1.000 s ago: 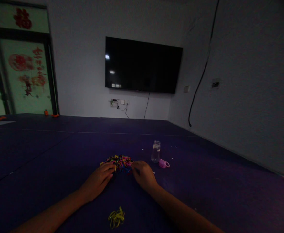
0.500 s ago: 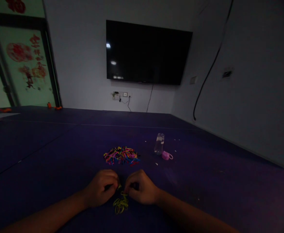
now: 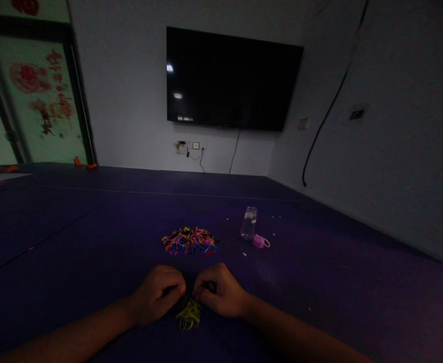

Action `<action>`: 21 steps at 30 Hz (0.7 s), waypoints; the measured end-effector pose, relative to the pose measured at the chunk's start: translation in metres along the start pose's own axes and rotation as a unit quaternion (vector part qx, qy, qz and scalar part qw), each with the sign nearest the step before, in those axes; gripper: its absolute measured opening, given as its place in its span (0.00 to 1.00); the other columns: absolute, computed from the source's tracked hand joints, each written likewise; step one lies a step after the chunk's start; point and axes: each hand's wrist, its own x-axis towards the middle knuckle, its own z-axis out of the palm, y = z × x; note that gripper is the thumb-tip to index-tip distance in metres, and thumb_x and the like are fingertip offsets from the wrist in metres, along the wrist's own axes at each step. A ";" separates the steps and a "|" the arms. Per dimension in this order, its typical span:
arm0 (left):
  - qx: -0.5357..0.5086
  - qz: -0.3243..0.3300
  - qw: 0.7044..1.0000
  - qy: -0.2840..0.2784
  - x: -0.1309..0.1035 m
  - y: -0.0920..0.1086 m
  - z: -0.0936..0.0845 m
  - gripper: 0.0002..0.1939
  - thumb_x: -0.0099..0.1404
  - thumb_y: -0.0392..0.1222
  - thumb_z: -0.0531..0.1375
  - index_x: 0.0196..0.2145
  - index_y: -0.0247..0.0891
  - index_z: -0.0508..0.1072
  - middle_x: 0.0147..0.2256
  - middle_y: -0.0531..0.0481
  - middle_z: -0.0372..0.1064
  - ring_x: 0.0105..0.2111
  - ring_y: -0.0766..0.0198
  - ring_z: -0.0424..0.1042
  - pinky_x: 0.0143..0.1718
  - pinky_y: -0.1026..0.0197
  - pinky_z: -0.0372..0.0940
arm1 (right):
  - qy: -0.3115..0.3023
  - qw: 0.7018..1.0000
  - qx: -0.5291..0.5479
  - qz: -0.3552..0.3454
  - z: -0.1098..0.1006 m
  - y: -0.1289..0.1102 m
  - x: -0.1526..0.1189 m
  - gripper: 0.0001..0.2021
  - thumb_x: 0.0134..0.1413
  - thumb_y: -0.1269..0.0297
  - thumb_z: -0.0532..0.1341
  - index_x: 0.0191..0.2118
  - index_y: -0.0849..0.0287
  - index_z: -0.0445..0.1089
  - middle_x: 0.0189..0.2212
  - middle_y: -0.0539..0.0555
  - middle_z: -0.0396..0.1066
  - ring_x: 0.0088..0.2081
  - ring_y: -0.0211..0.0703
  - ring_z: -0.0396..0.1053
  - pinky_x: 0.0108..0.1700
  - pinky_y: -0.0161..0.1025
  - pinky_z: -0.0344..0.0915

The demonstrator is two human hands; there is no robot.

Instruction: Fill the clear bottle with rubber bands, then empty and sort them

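My left hand (image 3: 162, 293) is closed, thumb and fingers pinched together just above a small bunch of yellow-green rubber bands (image 3: 189, 315). Facing it across a narrow gap, my right hand (image 3: 222, 291) is pinched as well. Upper strands of the bunch reach up close to both sets of fingertips. Whatever is pinched in either hand is too dark and small to make out. Beyond the hands lies a flat pile of mixed-colour rubber bands (image 3: 190, 241), in pink, yellow, blue, red and black.
An uncapped clear bottle (image 3: 248, 224) stands right of the pile, with its pink looped lid (image 3: 259, 241) beside it. White scraps dot the purple surface (image 3: 104, 227). Orange items (image 3: 90, 166) lie at the far left edge. A television (image 3: 232, 78) hangs on the wall.
The yellow-green bunch has altered shape, its loops now looking like drawn-up strands. A yellow bit at my left fingertips no longer shows. Both hands stay almost where they were.
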 end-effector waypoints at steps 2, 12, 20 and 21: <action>0.005 -0.011 1.000 0.016 0.001 -0.003 0.000 0.20 0.68 0.42 0.45 0.22 0.37 0.67 0.19 0.52 0.65 0.21 0.67 0.65 0.25 0.65 0.59 | 0.010 1.000 -0.026 -0.010 0.001 0.001 0.000 0.10 0.41 0.73 0.54 0.27 0.60 0.72 0.21 0.48 0.71 0.21 0.33 0.64 0.25 0.29 0.58; 0.123 -0.045 0.989 0.064 0.009 -0.028 -0.002 0.13 0.66 0.40 0.49 0.32 0.38 0.72 0.30 0.49 0.72 0.34 0.61 0.69 0.39 0.56 0.65 | -0.027 0.978 -0.150 -0.143 -0.002 -0.010 0.002 0.10 0.56 0.65 0.53 0.35 0.57 0.73 0.39 0.53 0.73 0.43 0.39 0.68 0.47 0.38 0.62; 0.226 -0.073 0.970 -0.043 0.011 -0.060 0.002 0.20 0.68 0.47 0.48 0.54 0.41 0.65 0.54 0.46 0.65 0.57 0.53 0.56 0.55 0.47 0.55 | -0.073 0.965 -0.157 -0.197 -0.001 -0.011 0.001 0.15 0.62 0.61 0.48 0.38 0.58 0.71 0.42 0.54 0.71 0.45 0.40 0.66 0.48 0.39 0.62; 0.224 -0.065 0.971 -0.051 0.011 -0.062 0.002 0.19 0.68 0.47 0.48 0.54 0.41 0.65 0.53 0.46 0.65 0.57 0.53 0.55 0.55 0.47 0.55 | -0.063 0.966 -0.163 -0.188 -0.001 -0.010 0.001 0.15 0.62 0.62 0.48 0.38 0.58 0.71 0.41 0.54 0.71 0.44 0.40 0.66 0.48 0.39 0.62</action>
